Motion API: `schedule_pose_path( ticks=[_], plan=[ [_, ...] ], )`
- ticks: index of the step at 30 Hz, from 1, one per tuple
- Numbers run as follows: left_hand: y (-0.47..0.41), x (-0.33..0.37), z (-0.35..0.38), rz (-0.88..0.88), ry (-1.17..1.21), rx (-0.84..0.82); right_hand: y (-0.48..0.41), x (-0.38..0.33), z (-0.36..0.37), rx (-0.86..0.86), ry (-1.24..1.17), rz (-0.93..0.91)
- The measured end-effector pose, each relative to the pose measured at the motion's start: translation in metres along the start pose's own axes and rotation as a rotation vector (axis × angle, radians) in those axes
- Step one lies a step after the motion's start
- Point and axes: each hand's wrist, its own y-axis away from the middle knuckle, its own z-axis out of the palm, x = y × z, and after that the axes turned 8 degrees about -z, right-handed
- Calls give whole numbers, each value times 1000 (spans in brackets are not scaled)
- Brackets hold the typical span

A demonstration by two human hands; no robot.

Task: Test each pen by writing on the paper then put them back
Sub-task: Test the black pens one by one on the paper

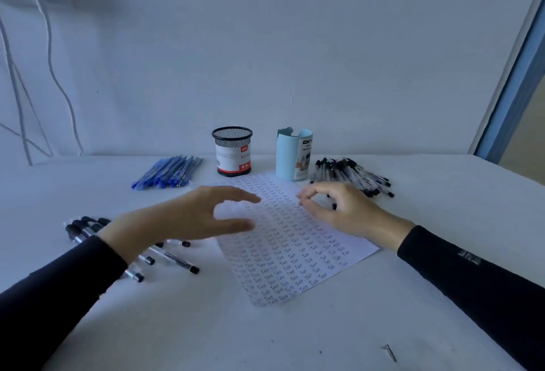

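Note:
A white paper (298, 252) covered with rows of the word "Test" lies in the middle of the table. My left hand (188, 217) hovers over its left part, fingers and thumb spread, holding nothing. At the paper's upper right edge, my right hand (333, 208) has its fingers curled, thumb and forefinger pinched; a black pen (334, 206) shows only as a dark tip between the fingers. A pile of black pens (354, 174) lies just behind that hand. Several blue pens (168, 173) lie at the back left. More black pens (165, 255) lie under my left wrist.
A black mesh pen cup (233, 152) and a light blue organiser cup (293, 155) stand behind the paper, near the wall. A small screw (390, 352) lies at the table's front right. Cables hang on the wall at the left.

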Motion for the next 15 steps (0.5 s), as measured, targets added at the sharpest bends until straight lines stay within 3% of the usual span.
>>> schedule_pose_path(
  ticks=[3, 7, 15],
  plan=[
    [12, -11, -31, -100, 81, -77, 1, -4, 11, -53, 90, -115],
    [26, -26, -53, -222, -57, -241, 1, -3, 13, -61, 50, -128],
    [26, -34, -54, -322, -186, -290, 1, 0, 12, -89, -20, -79]
  ],
)
